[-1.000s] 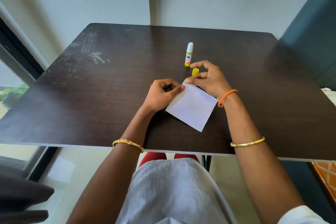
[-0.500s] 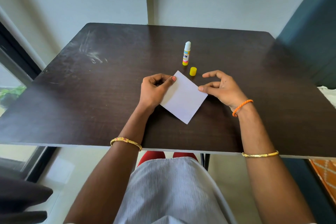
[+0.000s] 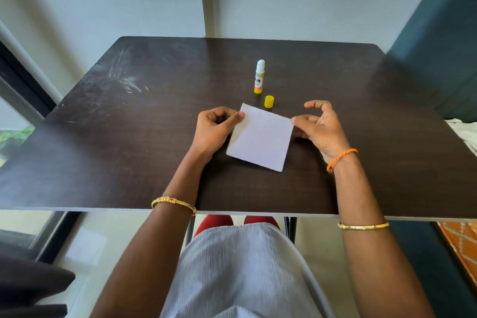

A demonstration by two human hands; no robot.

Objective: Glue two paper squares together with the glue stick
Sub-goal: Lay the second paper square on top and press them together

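A white paper square (image 3: 260, 137) lies near the middle of the dark table (image 3: 129, 150); whether it is one sheet or two stacked I cannot tell. My left hand (image 3: 214, 131) pinches its left edge between thumb and curled fingers. My right hand (image 3: 320, 128) pinches its right corner with thumb and fingertips. An uncapped glue stick (image 3: 259, 76) stands upright behind the paper, white tip up. Its yellow cap (image 3: 269, 101) stands just behind the paper's far edge.
The table's near edge runs across my forearms. A dark teal chair back (image 3: 438, 33) rises at the right. A window frame (image 3: 20, 80) is at the left, and a wall stands behind the table.
The paper has turned clockwise under my hands. My right hand moved from the sheet's far corner out to its right corner. My left hand kept its grip on the left edge.
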